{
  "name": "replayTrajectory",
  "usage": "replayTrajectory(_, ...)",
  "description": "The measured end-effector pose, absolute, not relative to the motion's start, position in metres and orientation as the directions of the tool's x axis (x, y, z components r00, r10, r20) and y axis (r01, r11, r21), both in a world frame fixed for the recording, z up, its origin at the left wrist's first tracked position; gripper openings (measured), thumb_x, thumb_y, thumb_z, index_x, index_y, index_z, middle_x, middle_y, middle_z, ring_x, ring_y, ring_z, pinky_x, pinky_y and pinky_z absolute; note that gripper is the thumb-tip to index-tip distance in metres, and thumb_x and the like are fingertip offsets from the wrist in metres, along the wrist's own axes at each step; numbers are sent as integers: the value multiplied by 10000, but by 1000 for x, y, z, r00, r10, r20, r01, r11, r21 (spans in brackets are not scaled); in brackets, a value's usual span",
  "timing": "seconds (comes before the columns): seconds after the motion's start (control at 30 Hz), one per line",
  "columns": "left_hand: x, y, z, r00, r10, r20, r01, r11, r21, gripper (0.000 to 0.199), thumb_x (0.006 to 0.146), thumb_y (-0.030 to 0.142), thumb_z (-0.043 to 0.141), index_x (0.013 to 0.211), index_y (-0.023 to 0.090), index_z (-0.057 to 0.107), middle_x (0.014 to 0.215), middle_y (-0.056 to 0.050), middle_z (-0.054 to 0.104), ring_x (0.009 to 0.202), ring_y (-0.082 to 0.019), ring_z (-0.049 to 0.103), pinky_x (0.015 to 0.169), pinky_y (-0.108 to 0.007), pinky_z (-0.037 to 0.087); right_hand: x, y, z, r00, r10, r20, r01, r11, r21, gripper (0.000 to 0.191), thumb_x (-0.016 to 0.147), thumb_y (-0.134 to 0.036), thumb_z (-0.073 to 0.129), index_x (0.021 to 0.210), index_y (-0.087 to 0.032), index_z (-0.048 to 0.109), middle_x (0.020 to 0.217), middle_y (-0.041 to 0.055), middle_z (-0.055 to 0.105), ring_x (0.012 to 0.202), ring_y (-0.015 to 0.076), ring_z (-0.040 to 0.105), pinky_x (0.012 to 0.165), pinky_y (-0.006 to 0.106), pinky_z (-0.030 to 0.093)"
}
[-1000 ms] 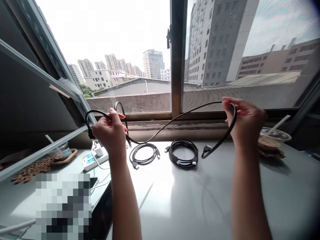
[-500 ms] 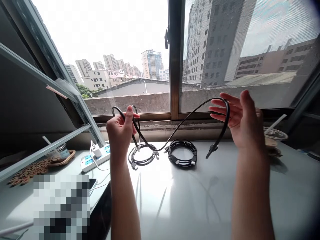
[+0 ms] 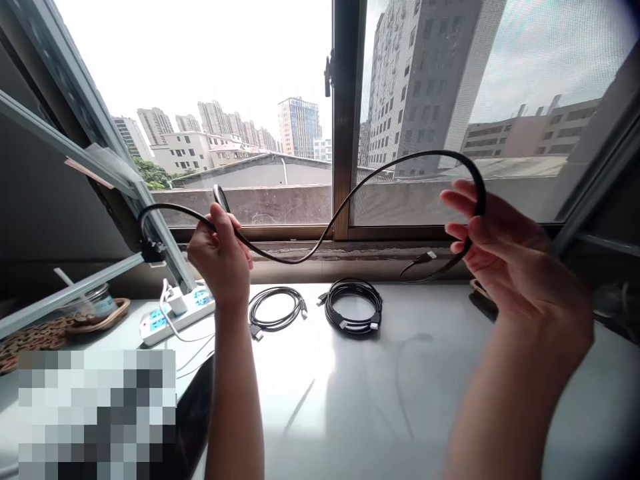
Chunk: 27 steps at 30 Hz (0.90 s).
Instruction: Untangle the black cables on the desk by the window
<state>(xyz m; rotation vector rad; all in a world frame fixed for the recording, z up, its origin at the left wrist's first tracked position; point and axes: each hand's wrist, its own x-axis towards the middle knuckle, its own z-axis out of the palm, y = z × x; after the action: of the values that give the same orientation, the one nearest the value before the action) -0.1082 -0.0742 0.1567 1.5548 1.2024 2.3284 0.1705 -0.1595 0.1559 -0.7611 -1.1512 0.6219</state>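
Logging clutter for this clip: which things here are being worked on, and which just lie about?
In hand:
black cable, closed left hand, looser right hand.

Lying about:
thinner coiled cable, thicker coiled cable, power strip, glass jar, table.

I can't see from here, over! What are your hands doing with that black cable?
Left hand shut on black cable. Right hand open, cable looped over fingers. Two coiled cables on table, clear below.
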Motion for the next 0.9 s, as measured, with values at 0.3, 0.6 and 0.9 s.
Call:
replayTrajectory(0.3,-120,-58,147,-453,614,647,336,-554,761,573,898,518,421,422,202,377,311,47,317,259,-70,316,313,-242,235,160,-174,166,375,795,477,-68,537,-841,385,536,-162,808,670,-209,450,1049,21,647,662,101,575,286,125,226)
replayTrajectory(0.6,-93,-81,158,-430,565,704,174,-714,679,666,927,539,332,375,193,191,336,49,196,321,-45,237,389,-252,238,154,-128,151,238,926,294,-97,324,-941,307,742,-309,703,1043,-255,677,1164,65,637,897,163,636,325,101,299)
replayTrajectory(0.9,-51,-109,157,-313,455,833,-13,-879,476,712,901,569,417,374,169,151,315,46,212,300,-39,195,382,-274,166,117,-120,148,-23,982,185,177,187,-966,480,731,-580,667,974,-168,698,1058,98,650,604,65,444,321,120,200)
